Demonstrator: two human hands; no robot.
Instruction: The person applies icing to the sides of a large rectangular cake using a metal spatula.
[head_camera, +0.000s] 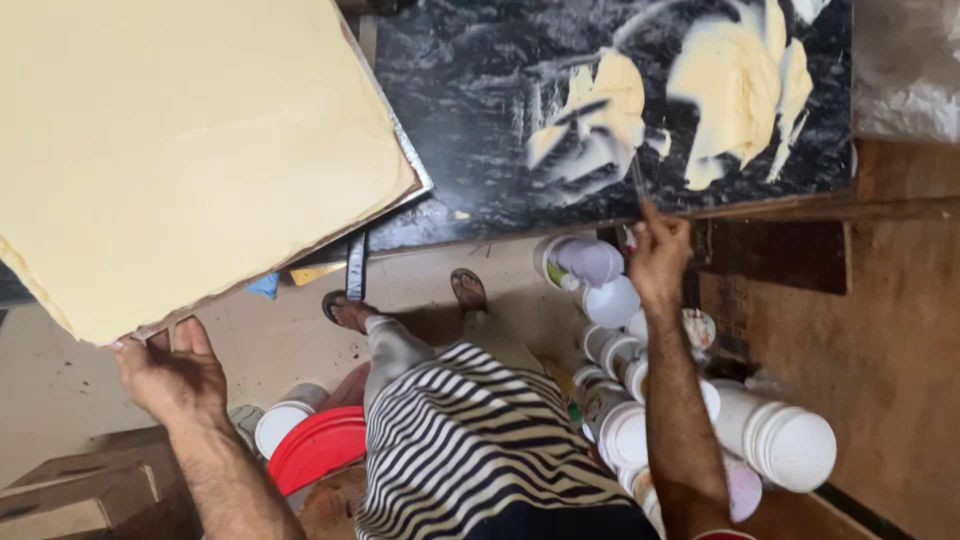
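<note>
Evidently spreading: the right hand (658, 262) pinches a thin blade (637, 180) in its fingers over cream smears (735, 75) on the dark surface (470, 110); left hand (172, 375) fingers grip the pale sheet's tray (180, 150) by its near corner.

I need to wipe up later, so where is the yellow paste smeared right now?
In the head view, the yellow paste lies smeared on the black marble counter, upper right, beyond the right hand and right of the big tray.
</note>
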